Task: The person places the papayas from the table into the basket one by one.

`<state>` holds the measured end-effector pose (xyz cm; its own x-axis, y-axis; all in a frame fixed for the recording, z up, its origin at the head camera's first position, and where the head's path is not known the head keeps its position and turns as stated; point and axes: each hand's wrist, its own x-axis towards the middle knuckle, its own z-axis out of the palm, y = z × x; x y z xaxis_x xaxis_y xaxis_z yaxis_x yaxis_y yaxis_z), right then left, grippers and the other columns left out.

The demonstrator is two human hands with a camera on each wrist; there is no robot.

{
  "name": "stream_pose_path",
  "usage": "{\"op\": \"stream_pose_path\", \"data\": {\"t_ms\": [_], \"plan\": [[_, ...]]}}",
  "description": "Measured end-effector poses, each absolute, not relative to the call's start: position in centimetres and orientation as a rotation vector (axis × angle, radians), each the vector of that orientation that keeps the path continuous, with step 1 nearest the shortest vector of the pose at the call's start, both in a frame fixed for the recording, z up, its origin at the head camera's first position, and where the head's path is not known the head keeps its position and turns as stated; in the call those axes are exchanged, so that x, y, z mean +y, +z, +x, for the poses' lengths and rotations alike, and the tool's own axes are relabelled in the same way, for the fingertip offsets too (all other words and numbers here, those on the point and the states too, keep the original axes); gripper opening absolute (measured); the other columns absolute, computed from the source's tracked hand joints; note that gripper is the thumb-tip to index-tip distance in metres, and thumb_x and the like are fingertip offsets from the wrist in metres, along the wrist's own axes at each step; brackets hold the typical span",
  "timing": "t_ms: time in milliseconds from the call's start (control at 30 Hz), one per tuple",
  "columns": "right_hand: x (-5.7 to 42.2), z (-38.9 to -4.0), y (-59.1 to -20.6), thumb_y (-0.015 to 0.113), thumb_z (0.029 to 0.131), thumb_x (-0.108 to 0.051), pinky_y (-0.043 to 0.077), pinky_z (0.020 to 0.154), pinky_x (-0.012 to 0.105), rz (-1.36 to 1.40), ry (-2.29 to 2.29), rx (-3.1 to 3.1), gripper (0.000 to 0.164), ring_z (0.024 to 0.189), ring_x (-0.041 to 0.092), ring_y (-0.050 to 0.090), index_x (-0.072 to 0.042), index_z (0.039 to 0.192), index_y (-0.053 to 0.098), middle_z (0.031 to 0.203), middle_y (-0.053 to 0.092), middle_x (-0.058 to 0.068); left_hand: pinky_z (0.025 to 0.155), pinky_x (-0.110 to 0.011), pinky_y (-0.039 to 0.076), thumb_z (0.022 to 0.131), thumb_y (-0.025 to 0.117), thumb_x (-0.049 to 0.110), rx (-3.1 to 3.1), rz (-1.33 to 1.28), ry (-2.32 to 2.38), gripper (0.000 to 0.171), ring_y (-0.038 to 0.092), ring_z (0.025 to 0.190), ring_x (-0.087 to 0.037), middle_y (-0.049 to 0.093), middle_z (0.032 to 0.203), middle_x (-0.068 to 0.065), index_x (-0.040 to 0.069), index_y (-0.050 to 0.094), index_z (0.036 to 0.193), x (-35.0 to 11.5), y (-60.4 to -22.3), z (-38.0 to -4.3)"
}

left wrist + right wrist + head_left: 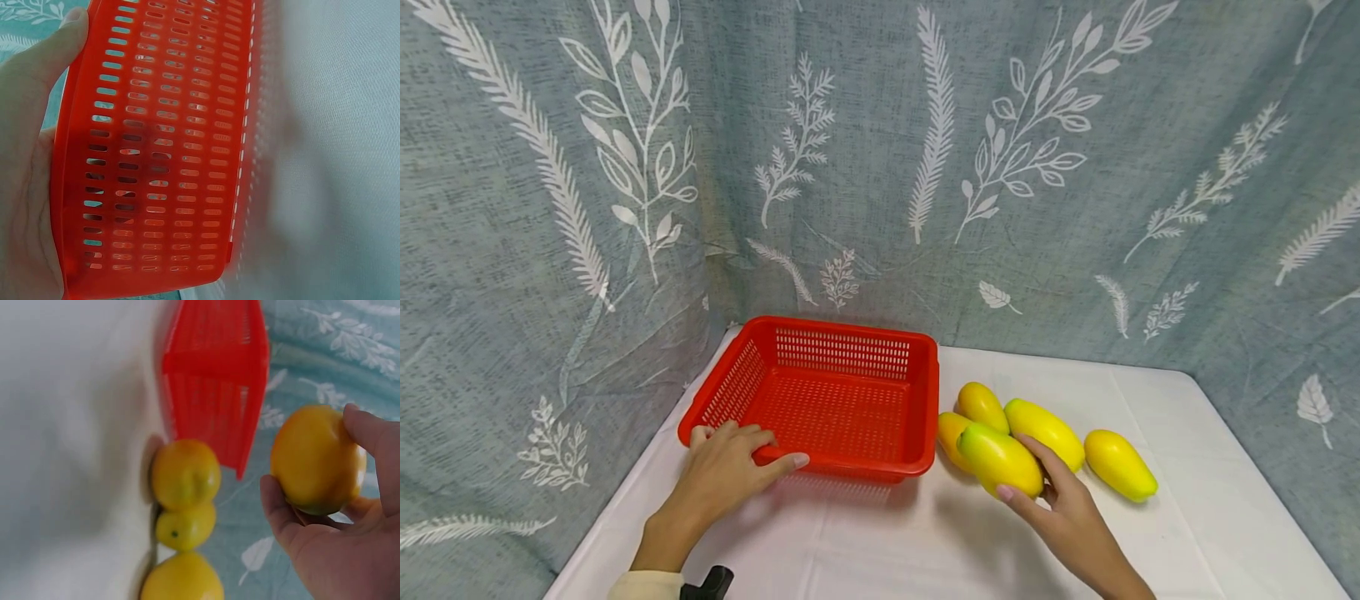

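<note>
A red plastic basket with slotted walls stands on the white table, and no fruit shows inside it. My left hand grips its near rim toward the left corner, fingers over the edge; the left wrist view shows the slotted wall beside that hand. Right of the basket, my right hand holds a yellow mango with a greenish tip, raised off the table between thumb and fingers. In the right wrist view the held mango is apart from the others.
Several more mangoes lie right of the basket: an orange-yellow one, one partly hidden behind the held fruit, a long one and one farther right. A patterned grey-blue curtain hangs behind and beside the white table.
</note>
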<state>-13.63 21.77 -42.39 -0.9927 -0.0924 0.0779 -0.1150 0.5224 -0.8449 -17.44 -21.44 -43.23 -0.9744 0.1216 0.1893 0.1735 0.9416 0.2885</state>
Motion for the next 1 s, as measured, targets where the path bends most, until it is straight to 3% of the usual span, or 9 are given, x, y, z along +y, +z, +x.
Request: {"op": "stream_pose_path", "data": {"t_ms": [133, 433, 700, 1000], "plan": [[20.7, -13.9, -41.9, 0.076, 0.099, -0.038, 0.05, 0.099, 0.016, 0.261, 1.594, -2.672, 0.069, 0.126, 0.023, 0.059, -0.018, 0.158, 0.046, 0.159, 0.051, 0.009, 0.077, -0.045, 0.026, 0.087, 0.063, 0.082, -2.925, -0.227, -0.46, 0.072, 0.063, 0.096, -0.024, 0.077, 0.118, -0.008, 0.018, 0.082, 0.112, -21.5, -43.3, -17.4], [18.4, -14.4, -41.5, 0.078, 0.098, -0.033, 0.053, 0.099, 0.022, 0.356, 1.701, -2.607, 0.064, 0.12, 0.024, 0.061, -0.024, 0.155, 0.049, 0.15, 0.056, 0.004, 0.078, -0.045, 0.028, 0.087, 0.063, 0.082, -2.926, -0.228, -0.459, 0.07, 0.062, 0.094, -0.023, 0.077, 0.118, -0.007, 0.018, 0.082, 0.111, -21.5, -43.3, -17.4], [15.6, -15.2, -41.0, 0.08, 0.097, -0.032, 0.054, 0.1, 0.027, 0.426, 1.766, -2.565, 0.07, 0.124, 0.024, 0.06, -0.02, 0.157, 0.047, 0.16, 0.05, 0.0, 0.078, -0.045, 0.027, 0.087, 0.063, 0.082, -2.931, -0.227, -0.461, 0.072, 0.062, 0.095, -0.023, 0.077, 0.118, -0.007, 0.018, 0.082, 0.112, -21.4, -43.1, -17.4], [10.7, -16.0, -40.8, 0.081, 0.095, -0.038, 0.053, 0.092, 0.029, 0.459, 1.777, -2.598, 0.07, 0.111, 0.021, 0.059, -0.02, 0.155, 0.05, 0.14, 0.059, -0.001, 0.08, -0.047, 0.029, 0.087, 0.063, 0.082, -2.934, -0.22, -0.46, 0.075, 0.064, 0.103, -0.028, 0.077, 0.121, -0.009, 0.016, 0.081, 0.115, -21.5, -43.3, -17.5]]}}
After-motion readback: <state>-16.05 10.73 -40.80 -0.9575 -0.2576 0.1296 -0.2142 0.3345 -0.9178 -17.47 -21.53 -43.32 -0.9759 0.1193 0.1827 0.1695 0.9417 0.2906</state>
